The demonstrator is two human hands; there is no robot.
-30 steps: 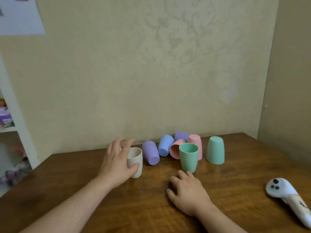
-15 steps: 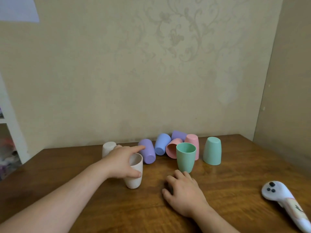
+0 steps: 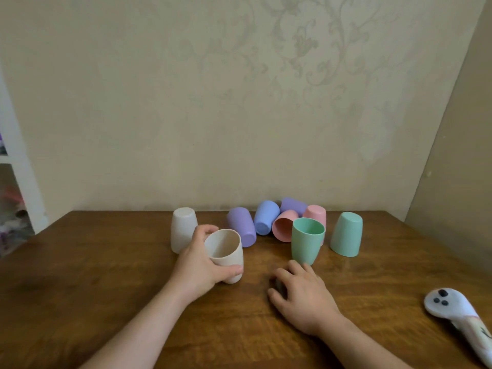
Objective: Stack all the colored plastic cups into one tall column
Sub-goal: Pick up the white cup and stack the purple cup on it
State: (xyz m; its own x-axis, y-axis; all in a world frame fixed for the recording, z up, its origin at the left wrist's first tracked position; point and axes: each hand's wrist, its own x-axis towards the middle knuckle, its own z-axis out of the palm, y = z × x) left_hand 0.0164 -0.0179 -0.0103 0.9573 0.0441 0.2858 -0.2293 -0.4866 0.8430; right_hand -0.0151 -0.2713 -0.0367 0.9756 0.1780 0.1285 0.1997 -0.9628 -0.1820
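Observation:
My left hand [image 3: 198, 265] grips a cream cup [image 3: 225, 253], mouth up and tilted toward me, just above the table. Behind it a second cream cup [image 3: 182, 229] stands upside down. A green cup [image 3: 307, 241] stands upright in front of my right hand [image 3: 302, 295], which rests flat on the wood with fingers spread. Another green cup [image 3: 346, 237] stands inverted to the right. Near the wall lie a purple cup [image 3: 242, 229], a blue cup [image 3: 266, 221], a pink cup [image 3: 285, 229] and a second purple cup [image 3: 292, 206]; another pink cup [image 3: 315, 214] stands inverted.
The brown wooden table [image 3: 106, 275] meets a beige wall at the back and a wall corner at the right. A white toy-like handle with dark dots [image 3: 458, 318] lies at the table's right front. A white shelf unit [image 3: 16, 182] stands at the left.
My left hand has shifted its hold lower on the cream cup and tilted it toward me, uncovering the inverted cream cup behind. My right hand has stayed flat on the table.

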